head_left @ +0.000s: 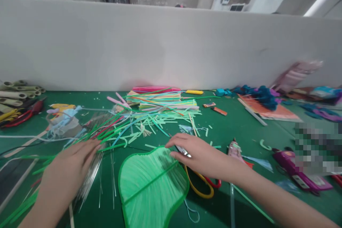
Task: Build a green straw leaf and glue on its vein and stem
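Note:
My left hand [71, 169] lies palm down at the left, fingers loosely stretched over green pipe cleaners [113, 133] and a bundle of thin metal wires [92, 176]. Between my right thumb and fingers are the metal blades of scissors [199, 185]; their yellow and red handle loops show below the wrist. This right hand [191, 149] is above the upper edge of a bright green leaf shape [152, 188] with a darker rim and midrib. The leaf's lower end runs out of view. My left palm is hidden.
Cut pipe cleaners [168, 105] lie in a colourful heap at the back, before a white partition [171, 46]. Bamboo tubes [20, 92] and pliers [26, 114] sit far left. To the right are a pink glue gun [234, 149], a purple device [301, 174] and an orange booklet [283, 112].

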Demonstrator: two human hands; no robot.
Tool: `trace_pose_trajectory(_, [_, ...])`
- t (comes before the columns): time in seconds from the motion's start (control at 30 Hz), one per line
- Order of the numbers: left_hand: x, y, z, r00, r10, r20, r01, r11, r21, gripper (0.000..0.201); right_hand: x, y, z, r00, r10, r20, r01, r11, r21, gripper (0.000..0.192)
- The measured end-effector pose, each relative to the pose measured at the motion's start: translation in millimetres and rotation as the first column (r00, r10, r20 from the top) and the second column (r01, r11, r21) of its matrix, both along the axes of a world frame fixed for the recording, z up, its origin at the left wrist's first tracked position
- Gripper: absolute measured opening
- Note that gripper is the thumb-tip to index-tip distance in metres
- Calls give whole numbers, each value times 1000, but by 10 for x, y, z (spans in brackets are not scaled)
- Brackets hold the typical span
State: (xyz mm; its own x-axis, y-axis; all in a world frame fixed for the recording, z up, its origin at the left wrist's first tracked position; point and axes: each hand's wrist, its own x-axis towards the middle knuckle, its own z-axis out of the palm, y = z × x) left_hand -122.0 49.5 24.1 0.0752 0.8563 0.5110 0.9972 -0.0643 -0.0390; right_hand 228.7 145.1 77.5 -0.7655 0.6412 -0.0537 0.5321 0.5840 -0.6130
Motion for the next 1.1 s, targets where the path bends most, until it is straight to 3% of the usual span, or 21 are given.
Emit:
trace_pose_trajectory(0.1, [459, -30, 185, 984, -178, 12, 178, 984, -2, 48, 25, -250, 1, 964, -197, -179, 153, 960, -234, 34])
trace_pose_trajectory(0.2, [991, 19, 331, 873, -474, 112, 483, 873, -66, 36, -77, -446, -72, 870, -330, -367, 58, 807, -588, 49])
trace_pose_trajectory(0.27, [1213, 86, 372, 811, -534, 237, 568, 816, -106, 37, -121, -467, -107, 786, -422, -452, -16, 717, -697, 40])
trace_pose_trajectory(0.3, [1260, 123, 374, 792, -520, 320, 578, 807, -121, 34, -114, -435, -109, 737, -469, -487, -11, 712, -702, 36])
trace_pose_trajectory(0.4, [1176, 223, 336, 761, -359, 540, 525, 829, -190, 32, 25, -193, -67, 604, -550, -577, 120, 779, -616, 30])
trace_pose_trajectory(0.5, [955, 298, 280, 767, -246, 592, 473, 840, -265, 35, 232, 120, -32, 446, -614, -651, 285, 787, -547, 26])
trace_pose_trajectory(0.53, [893, 324, 257, 776, -218, 592, 455, 844, -285, 36, 290, 198, -30, 420, -632, -651, 321, 774, -545, 28])
trace_pose_trajectory(0.63, [782, 430, 134, 815, -137, 563, 369, 872, -321, 41, 450, 243, -33, 477, -692, -542, 429, 722, -543, 46])
trace_pose_trajectory(0.7, [765, 516, 5, 848, -104, 520, 304, 899, -316, 44, 617, 99, -32, 572, -705, -420, 553, 709, -438, 58])
trace_pose_trajectory(0.8, [786, 607, -193, 884, -135, 447, 272, 927, -257, 49, 1046, -265, -90, 731, -677, -79, 657, 731, -183, 52])
trace_pose_trajectory(0.87, [811, 619, -278, 883, -218, 415, 337, 911, -238, 51, 1394, -488, -211, 726, -685, 67, 679, 728, 95, 48])
trace_pose_trajectory(0.97, [835, 580, -335, 843, -354, 405, 481, 832, -275, 43, 1797, -664, -498, 695, -689, 206, 527, 683, 506, 48])
trace_pose_trajectory(1.03, [838, 545, -357, 824, -388, 412, 527, 791, -309, 40, 1909, -676, -698, 668, -701, 250, 460, 653, 602, 48])
trace_pose_trajectory(1.1, [837, 519, -380, 824, -380, 421, 530, 780, -333, 41, 1905, -641, -854, 676, -686, 270, 440, 669, 599, 46])
